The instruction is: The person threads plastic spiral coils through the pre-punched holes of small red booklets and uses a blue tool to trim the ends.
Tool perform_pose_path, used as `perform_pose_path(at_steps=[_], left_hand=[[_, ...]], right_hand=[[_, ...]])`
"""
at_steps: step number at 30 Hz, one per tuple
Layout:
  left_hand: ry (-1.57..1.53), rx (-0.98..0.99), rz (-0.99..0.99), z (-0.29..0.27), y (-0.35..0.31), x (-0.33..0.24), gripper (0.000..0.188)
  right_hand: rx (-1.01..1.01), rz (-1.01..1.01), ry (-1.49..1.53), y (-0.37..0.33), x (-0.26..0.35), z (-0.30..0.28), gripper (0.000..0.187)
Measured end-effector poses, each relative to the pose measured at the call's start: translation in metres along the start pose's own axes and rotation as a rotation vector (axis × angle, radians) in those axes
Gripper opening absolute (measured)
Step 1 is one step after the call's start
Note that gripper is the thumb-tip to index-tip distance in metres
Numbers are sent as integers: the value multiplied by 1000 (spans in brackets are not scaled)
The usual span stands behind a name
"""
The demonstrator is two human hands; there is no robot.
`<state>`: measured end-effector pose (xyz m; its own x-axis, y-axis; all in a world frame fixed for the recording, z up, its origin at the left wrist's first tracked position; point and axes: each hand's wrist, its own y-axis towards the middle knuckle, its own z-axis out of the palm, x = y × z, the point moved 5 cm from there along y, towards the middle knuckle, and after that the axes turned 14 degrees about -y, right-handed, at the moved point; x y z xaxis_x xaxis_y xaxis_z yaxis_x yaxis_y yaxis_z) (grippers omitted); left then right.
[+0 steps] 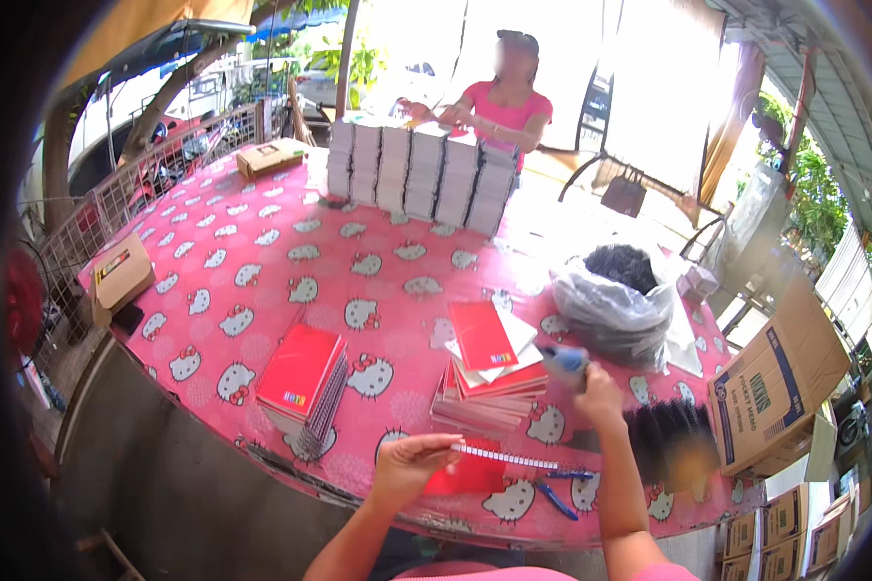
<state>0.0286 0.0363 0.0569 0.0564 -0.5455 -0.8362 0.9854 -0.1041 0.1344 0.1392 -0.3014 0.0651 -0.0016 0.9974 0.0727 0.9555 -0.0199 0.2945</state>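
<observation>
My left hand (412,469) pinches the end of a red notebook (467,476) near the front edge of the table. A light wire coil (509,457) runs along the notebook's upper edge. My right hand (600,391), reaching farther out, grips a blurred grey-blue object (564,364) whose kind I cannot make out. Blue-handled pliers (558,499) lie just right of the notebook. Beyond my hands is a loose pile of red covers and paper sheets (489,373). To the left stands a neat stack of red spiral notebooks (302,373).
Black coils (670,434) and an open cardboard box (775,387) are at the right. Behind the coils sits a clear plastic bag (615,310) with black contents. Tall paper stacks (417,174) line the far side, where a person in pink (509,111) stands. Small cartons (123,276) lie left.
</observation>
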Motion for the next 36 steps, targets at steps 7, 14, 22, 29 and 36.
perform_pose_path(at_steps=[7, 14, 22, 29, 36], left_hand=[[-9, -35, 50, -6, -6, 6, 23], [-40, -54, 45, -9, -15, 8, 19], [-90, -62, 160, -10, -16, 22, 24], [-82, -74, 225, 6, -35, 0, 25], [-130, -152, 212, 5, -29, -2, 26]], right_hand=[[36, -534, 193, -78, 158, -137, 45], [325, -736, 64, -90, 209, -96, 55], [-1, -714, 341, -92, 217, -84, 36], [-108, -761, 511, -95, 217, -90, 16], [-224, -782, 577, -95, 215, -112, 19]])
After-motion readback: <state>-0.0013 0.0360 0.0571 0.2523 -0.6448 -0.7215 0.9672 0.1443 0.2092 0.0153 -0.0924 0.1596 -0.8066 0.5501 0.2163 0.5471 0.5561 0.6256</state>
